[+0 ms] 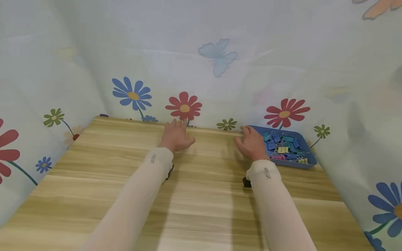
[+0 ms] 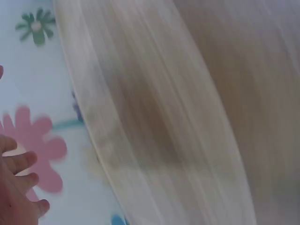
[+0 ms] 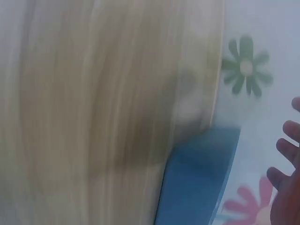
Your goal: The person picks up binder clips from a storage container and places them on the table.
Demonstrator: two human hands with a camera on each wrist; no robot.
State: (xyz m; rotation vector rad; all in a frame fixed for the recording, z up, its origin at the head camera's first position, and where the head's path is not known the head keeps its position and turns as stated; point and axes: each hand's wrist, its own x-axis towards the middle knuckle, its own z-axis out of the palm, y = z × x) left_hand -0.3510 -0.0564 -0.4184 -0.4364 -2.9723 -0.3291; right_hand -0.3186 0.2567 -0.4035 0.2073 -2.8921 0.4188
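Observation:
My left hand (image 1: 177,136) is over the far part of the table, fingers stretched forward and thumb spread to the right, holding nothing. Beside the left end of a blue tray (image 1: 309,161) is my right hand (image 1: 252,143), its fingers extended and slightly bent, with nothing held. It overlaps the tray's edge in the head view; whether it touches cannot be told. Several binder clips (image 1: 283,150) in blue, teal, yellow and pink lie heaped in the tray. The right wrist view shows the tray's blue side (image 3: 197,178) with blur, the hand's fingers (image 3: 287,147) at the right border.
The wood-grain table (image 1: 201,195) reaches to a white curtain (image 1: 176,42) printed with flowers and butterflies, which hangs behind it and along both sides. The tray stands at the far right corner. A small dark object (image 1: 104,115) shows at the far left corner.

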